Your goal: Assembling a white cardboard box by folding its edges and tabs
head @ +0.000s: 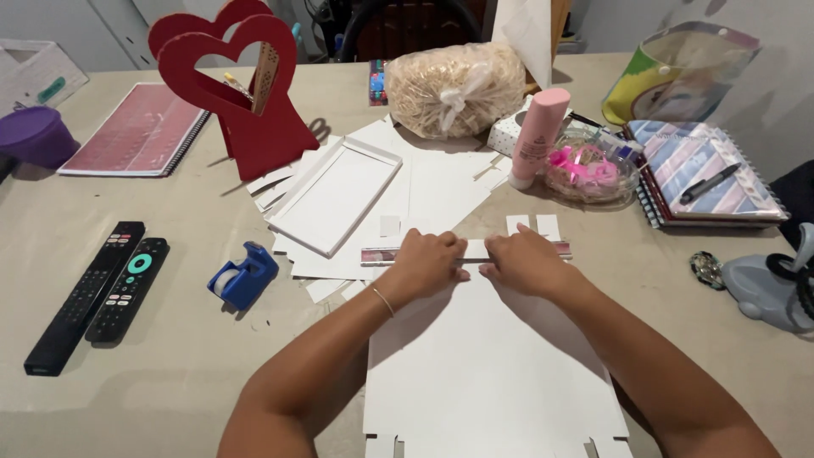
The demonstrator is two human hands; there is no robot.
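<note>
A beige table (pixel 170 356) strewn with craft supplies fills the view, and a large white card sheet (pixel 492 365) lies at its near edge. At the far edge of that sheet both hands press down on a ruler (pixel 377 254) laid across it: the left hand (pixel 426 265) rests fingers together, curled over the ruler, and the right hand (pixel 526 263) sits just beside it, fingers folded down on the same strip, the two hands nearly touching. Beyond the sheet lies a shallow white box lid (pixel 335 195) on loose white card pieces. Left of the sheet sits a blue tape dispenser (pixel 244 276), and further left two black remotes (pixel 97 293). Far beyond the sheet stand a red heart stand (pixel 254 110), a bag of straw filler (pixel 454 89) and a pink bottle (pixel 538 136).
</note>
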